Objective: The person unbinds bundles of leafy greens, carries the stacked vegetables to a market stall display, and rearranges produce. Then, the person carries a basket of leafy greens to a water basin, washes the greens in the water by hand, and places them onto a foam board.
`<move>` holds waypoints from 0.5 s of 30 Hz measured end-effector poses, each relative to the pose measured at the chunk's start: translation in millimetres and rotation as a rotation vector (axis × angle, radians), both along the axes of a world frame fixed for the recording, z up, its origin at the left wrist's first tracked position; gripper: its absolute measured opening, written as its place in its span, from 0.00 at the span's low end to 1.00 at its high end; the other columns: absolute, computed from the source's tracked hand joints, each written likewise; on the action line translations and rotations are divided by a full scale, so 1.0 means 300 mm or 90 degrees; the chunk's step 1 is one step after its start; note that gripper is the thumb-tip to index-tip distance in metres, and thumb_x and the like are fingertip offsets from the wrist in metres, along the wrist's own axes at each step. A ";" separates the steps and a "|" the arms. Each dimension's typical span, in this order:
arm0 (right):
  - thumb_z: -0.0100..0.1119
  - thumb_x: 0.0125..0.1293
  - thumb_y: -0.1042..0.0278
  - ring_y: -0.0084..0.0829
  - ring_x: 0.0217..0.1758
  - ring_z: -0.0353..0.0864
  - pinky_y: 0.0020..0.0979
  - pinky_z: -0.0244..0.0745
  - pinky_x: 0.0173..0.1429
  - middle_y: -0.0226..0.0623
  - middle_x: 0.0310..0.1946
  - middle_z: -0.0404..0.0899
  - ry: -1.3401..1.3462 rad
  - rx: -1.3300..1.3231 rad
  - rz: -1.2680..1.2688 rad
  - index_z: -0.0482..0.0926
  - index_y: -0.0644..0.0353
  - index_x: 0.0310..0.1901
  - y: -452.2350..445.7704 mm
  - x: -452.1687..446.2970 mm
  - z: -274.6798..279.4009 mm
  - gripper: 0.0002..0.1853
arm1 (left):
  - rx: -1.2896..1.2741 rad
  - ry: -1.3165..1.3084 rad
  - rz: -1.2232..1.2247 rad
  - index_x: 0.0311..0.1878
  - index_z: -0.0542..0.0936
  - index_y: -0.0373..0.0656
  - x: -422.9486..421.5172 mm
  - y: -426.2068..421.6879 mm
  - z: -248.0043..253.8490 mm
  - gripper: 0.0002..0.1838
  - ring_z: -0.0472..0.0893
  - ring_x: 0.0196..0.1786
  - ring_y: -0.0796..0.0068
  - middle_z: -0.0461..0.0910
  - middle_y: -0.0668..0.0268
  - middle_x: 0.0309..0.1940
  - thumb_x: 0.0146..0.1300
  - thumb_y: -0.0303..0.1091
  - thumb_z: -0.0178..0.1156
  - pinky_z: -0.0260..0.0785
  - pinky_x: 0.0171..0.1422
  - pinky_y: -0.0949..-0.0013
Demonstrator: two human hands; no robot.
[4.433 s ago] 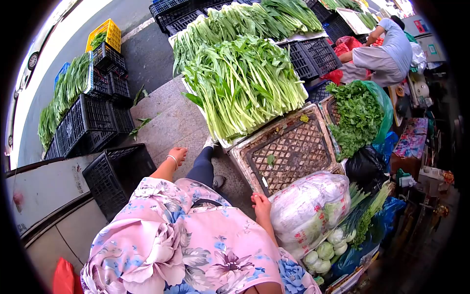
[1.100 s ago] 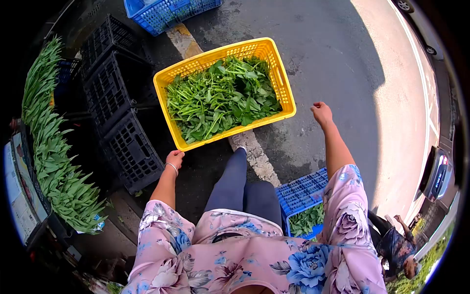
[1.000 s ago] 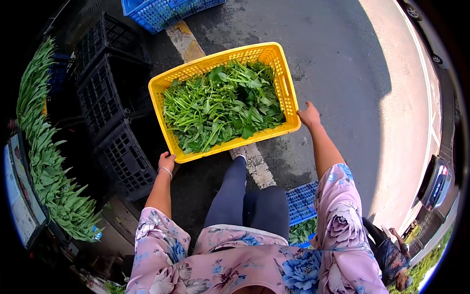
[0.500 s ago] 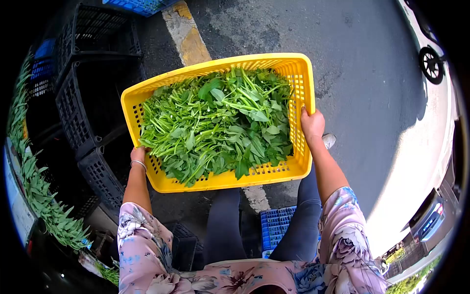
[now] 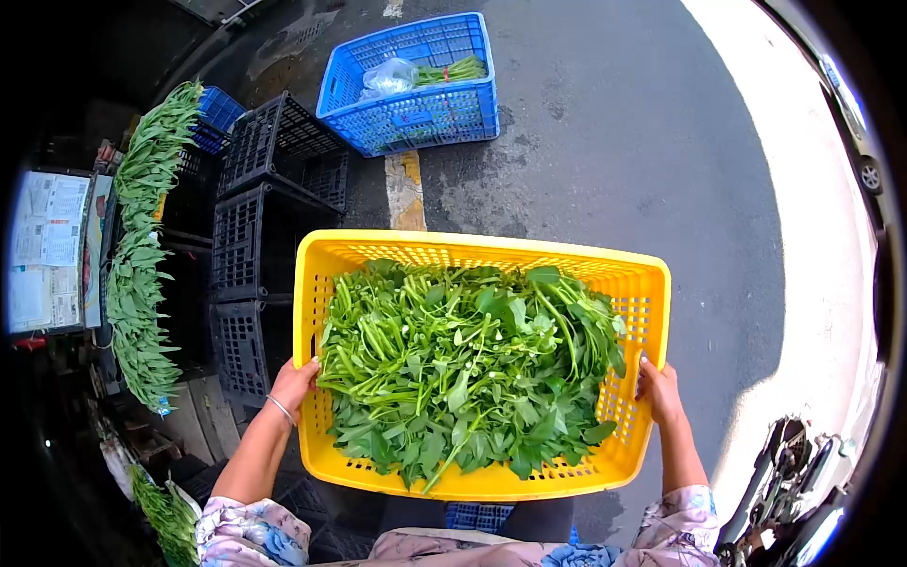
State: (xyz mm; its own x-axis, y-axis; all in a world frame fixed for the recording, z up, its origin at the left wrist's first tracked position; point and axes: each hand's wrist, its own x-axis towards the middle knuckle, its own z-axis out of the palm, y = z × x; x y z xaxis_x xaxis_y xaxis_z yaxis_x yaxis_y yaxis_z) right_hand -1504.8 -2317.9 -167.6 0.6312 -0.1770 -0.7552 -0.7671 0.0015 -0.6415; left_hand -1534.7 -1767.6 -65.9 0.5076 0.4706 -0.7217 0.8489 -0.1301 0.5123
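A yellow plastic basket (image 5: 477, 487) with slotted walls hangs in front of my body, carried between both hands. Cut leafy greens (image 5: 463, 369) with pale green stems fill it, most stems pointing up and left. My left hand (image 5: 295, 386), with a bracelet at the wrist, grips the left end of the rim, thumb on top. On the opposite end, my right hand (image 5: 658, 387) grips the handle opening; its fingers are partly hidden by the wall. The basket sits nearly level, with its right side slightly lower in view.
Ahead on the asphalt stands a blue crate (image 5: 406, 118) holding a clear plastic bag and a tied green bundle. Black crates (image 5: 236, 246) are stacked at left, beside a row of leafy greens (image 5: 142, 255). Parked scooters (image 5: 784, 482) stand at lower right.
My view has lifted and turned, bringing the blue crate ahead fully into sight. The basket now appears lower, further right and less tilted. Both hands keep their hold.
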 end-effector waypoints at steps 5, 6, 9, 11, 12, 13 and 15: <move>0.52 0.52 0.54 0.20 0.09 0.55 0.23 0.55 0.14 0.25 0.10 0.57 -0.050 0.195 -0.206 0.66 0.55 0.26 -0.394 -0.114 0.725 0.14 | -0.154 -0.063 -0.076 0.38 0.72 0.40 0.071 -0.332 0.378 0.08 0.66 0.24 0.82 0.70 0.72 0.25 0.60 0.33 0.50 0.62 0.30 0.78; 0.53 0.51 0.53 0.19 0.08 0.54 0.21 0.53 0.13 0.24 0.10 0.55 -0.070 0.195 -0.205 0.66 0.54 0.26 -0.496 -0.144 0.813 0.14 | -0.163 -0.083 -0.094 0.38 0.72 0.40 0.096 -0.428 0.443 0.07 0.65 0.24 0.83 0.70 0.73 0.24 0.61 0.33 0.51 0.62 0.30 0.79; 0.51 0.55 0.53 0.18 0.08 0.51 0.20 0.47 0.11 0.22 0.10 0.56 -0.149 0.055 -0.161 0.67 0.53 0.29 -0.684 -0.274 1.059 0.13 | -0.243 -0.165 -0.162 0.38 0.71 0.42 0.134 -0.595 0.552 0.07 0.64 0.24 0.84 0.68 0.74 0.24 0.61 0.34 0.51 0.61 0.29 0.78; 0.50 0.57 0.54 0.17 0.09 0.52 0.20 0.47 0.11 0.22 0.11 0.56 -0.187 0.032 -0.212 0.66 0.53 0.29 -0.788 -0.304 1.150 0.12 | -0.263 -0.208 -0.201 0.37 0.71 0.42 0.211 -0.705 0.559 0.08 0.64 0.25 0.84 0.67 0.74 0.23 0.60 0.36 0.52 0.61 0.30 0.78; 0.50 0.57 0.54 0.16 0.09 0.53 0.20 0.47 0.12 0.22 0.11 0.56 -0.204 0.012 -0.188 0.66 0.52 0.28 -0.803 -0.302 1.199 0.12 | -0.260 -0.220 -0.219 0.36 0.71 0.42 0.255 -0.747 0.567 0.08 0.64 0.25 0.84 0.67 0.74 0.24 0.60 0.37 0.52 0.61 0.29 0.78; 0.49 0.58 0.55 0.16 0.10 0.53 0.19 0.48 0.12 0.21 0.11 0.55 -0.230 0.001 -0.204 0.65 0.53 0.26 -0.815 -0.296 1.229 0.12 | -0.255 -0.242 -0.245 0.36 0.71 0.42 0.302 -0.785 0.578 0.08 0.64 0.24 0.84 0.68 0.74 0.24 0.60 0.37 0.52 0.60 0.29 0.78; 0.53 0.56 0.56 0.17 0.12 0.53 0.19 0.49 0.16 0.20 0.12 0.55 -0.233 -0.050 -0.263 0.66 0.49 0.24 -0.698 -0.284 1.296 0.11 | -0.231 -0.290 -0.287 0.37 0.71 0.42 0.397 -0.829 0.541 0.09 0.64 0.24 0.84 0.69 0.73 0.24 0.60 0.38 0.53 0.60 0.28 0.77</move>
State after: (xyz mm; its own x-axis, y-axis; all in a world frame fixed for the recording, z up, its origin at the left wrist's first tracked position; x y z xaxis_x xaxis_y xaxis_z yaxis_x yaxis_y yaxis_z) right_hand -1589.9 -2527.4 221.3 0.7154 -0.5130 -0.4744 -0.4403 0.1963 -0.8761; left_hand -1415.5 -2016.3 96.3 0.8817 -0.0831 -0.4644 0.4465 -0.1713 0.8783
